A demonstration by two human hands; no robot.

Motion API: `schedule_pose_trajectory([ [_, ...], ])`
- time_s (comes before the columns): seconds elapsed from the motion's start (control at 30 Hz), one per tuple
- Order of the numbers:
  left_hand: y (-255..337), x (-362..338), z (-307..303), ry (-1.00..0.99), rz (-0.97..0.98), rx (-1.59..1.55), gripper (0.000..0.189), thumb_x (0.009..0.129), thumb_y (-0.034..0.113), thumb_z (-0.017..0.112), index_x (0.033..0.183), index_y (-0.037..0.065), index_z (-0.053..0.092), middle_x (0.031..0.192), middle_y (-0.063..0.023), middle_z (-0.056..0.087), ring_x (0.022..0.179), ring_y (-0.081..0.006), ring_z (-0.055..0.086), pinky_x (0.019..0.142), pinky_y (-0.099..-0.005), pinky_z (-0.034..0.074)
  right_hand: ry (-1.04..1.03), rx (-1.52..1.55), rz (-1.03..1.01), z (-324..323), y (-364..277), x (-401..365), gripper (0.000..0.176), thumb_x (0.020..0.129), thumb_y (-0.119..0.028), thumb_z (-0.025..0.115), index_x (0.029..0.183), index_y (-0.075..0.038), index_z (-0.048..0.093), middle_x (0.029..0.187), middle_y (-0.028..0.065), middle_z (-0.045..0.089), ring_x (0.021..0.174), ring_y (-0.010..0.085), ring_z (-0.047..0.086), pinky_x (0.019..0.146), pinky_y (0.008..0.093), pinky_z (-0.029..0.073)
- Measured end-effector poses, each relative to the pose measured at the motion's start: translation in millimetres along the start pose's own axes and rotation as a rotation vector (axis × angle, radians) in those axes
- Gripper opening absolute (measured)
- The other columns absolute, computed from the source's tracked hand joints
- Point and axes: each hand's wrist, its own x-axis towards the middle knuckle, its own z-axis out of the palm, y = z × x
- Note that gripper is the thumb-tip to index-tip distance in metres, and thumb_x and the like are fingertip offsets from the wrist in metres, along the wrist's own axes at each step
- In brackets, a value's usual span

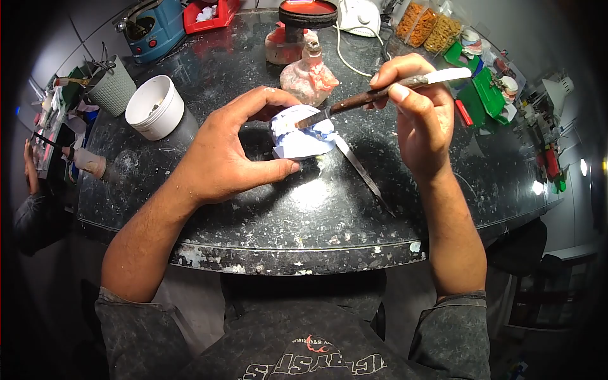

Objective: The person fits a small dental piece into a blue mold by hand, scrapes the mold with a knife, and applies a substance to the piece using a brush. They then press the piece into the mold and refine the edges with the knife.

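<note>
My left hand (231,149) grips a pale blue and white moulded piece (303,144) between the thumb and fingers, just above the dark speckled table. My right hand (421,107) is closed round a knife (361,99) with a brown handle and a white end. The blade rests against the top of the piece, its tip pointing left. Below and right of the piece, a thin metal tool (362,168) lies slanting on the table. Right behind the piece stands a round glass burner (310,76) with pinkish wax on it.
A white tub (155,107) and a grey basket (111,85) with tools stand left on the table (297,221). Behind are a blue device (157,31), a red tray (211,16) and bags of orange pieces (421,26). Green holders (487,95) stand right. Another person's hand (30,166) shows far left.
</note>
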Motion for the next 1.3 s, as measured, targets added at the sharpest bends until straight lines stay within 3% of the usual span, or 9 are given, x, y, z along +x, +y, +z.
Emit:
schedule_pose_trajectory([
  [0.63, 2.9, 0.6, -1.0, 0.031, 0.012, 0.074, 0.063, 0.066, 0.012, 0.085, 0.121, 0.003, 0.058, 0.109, -0.0064, 0.065, 0.106, -0.0162, 0.062, 0.099, -0.0314, 0.045, 0.032, 0.049, 0.011, 1.8, 3.1, -0.1, 0.024, 0.092, -0.020, 0.065, 0.101, 0.001, 0.064, 0.096, 0.0077, 0.067, 0.081, 0.0129, 0.062, 0.075, 0.0272, 0.052],
  [1.27, 1.8, 0.0, -1.5, 0.043, 0.014, 0.150, 0.061, 0.065, 0.015, 0.087, 0.118, 0.002, 0.060, 0.111, -0.0061, 0.062, 0.105, -0.0159, 0.060, 0.096, -0.0311, 0.046, 0.027, 0.019, 0.015, 3.7, -0.6, -0.6, 0.026, 0.088, -0.022, 0.063, 0.099, 0.002, 0.065, 0.094, 0.0087, 0.066, 0.081, 0.0133, 0.062, 0.077, 0.0278, 0.050],
  [1.3, -0.9, 0.2, 0.3, 0.067, 0.043, 0.135, 0.061, 0.064, 0.019, 0.085, 0.118, 0.004, 0.060, 0.109, -0.0068, 0.061, 0.101, -0.0184, 0.060, 0.092, -0.0324, 0.047, 0.026, 0.017, 0.015, 3.8, -0.4, -0.6, 0.026, 0.088, -0.022, 0.063, 0.099, 0.002, 0.065, 0.094, 0.0087, 0.066, 0.081, 0.0134, 0.062, 0.077, 0.0278, 0.050],
])
